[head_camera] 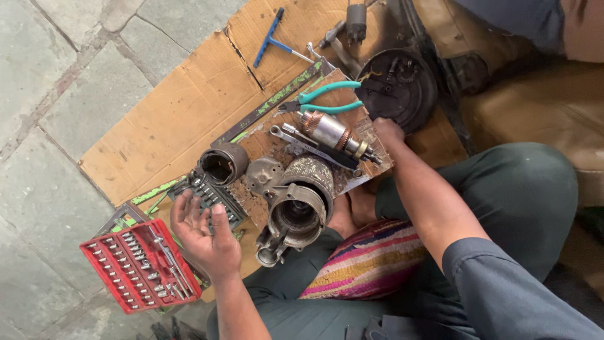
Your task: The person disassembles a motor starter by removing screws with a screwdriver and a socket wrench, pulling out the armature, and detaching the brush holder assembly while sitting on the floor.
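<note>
A large sheet of flattened brown cardboard (182,107) lay on the grey stone floor (56,82) and carried the work, with the person seated at its near edge in dark green trousers, a striped multicoloured cloth (368,261) across the lap. Near the middle of the cardboard stood a big, grimy cylindrical metal motor housing (302,201), its open mouth turned toward the camera. Beyond it a dark round metal end plate (395,88) rested at the far right, close to the right hand (387,131), whose fingers were curled down beside the shaft end of a copper-wound steel armature (332,133); whether that grip was closed on anything could not be told. A red plastic socket-set case (139,266) lay open at the lower left, just beside the left hand (204,232), which hovered palm up with its fingers spread and its grip open, holding nothing, over a dark tray of bits (214,195). A short dark metal cylinder (224,162) stood beside the housing. Teal-handled pliers (327,99) lay above the armature, a steel spanner (308,146) touched its side, and a blue T-handled wrench (272,39) lay well apart at the far edge.
</note>
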